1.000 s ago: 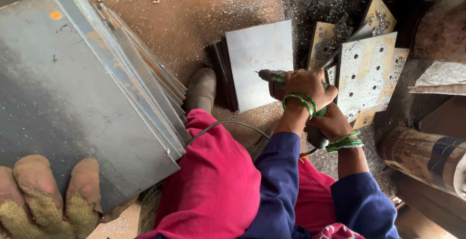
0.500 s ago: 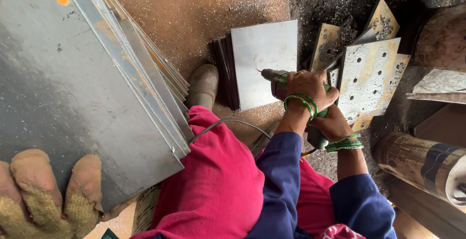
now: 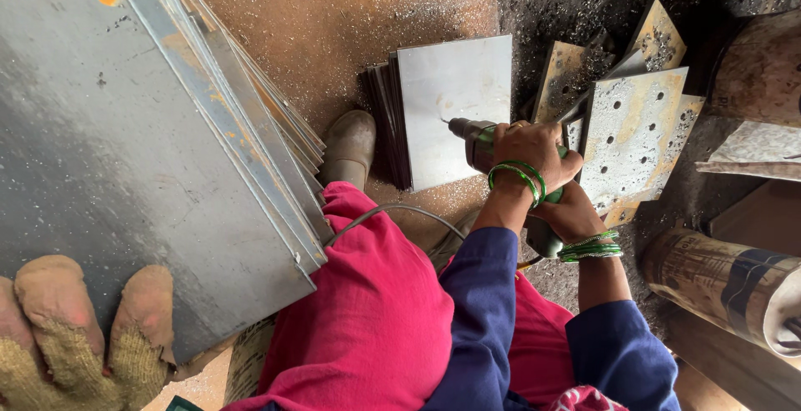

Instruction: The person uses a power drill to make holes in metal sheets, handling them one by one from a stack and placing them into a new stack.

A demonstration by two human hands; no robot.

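My left hand (image 3: pixel 534 151), with green bangles at the wrist, grips the front body of a green power drill (image 3: pixel 467 137). My right hand (image 3: pixel 576 215) holds the drill's handle just behind it. The drill's bit touches the left-middle of a bare grey steel plate (image 3: pixel 455 85). That plate lies on top of a small stack on the dirt floor. My shoe (image 3: pixel 350 144) stands just left of that stack. A grey cable (image 3: pixel 392 209) runs over my pink trouser leg.
A large tilted pile of steel sheets (image 3: pixel 125 152) fills the left, with another person's gloved hand (image 3: pixel 75 327) resting on its lower edge. Rusty plates with drilled holes (image 3: pixel 638 131) lie to the right. A paper-wrapped cylinder (image 3: pixel 734 282) lies at lower right. Metal shavings litter the floor.
Both hands stay on the drill with its bit on the plate. The view has shifted slightly; the gloved hand keeps its place on the sheets.
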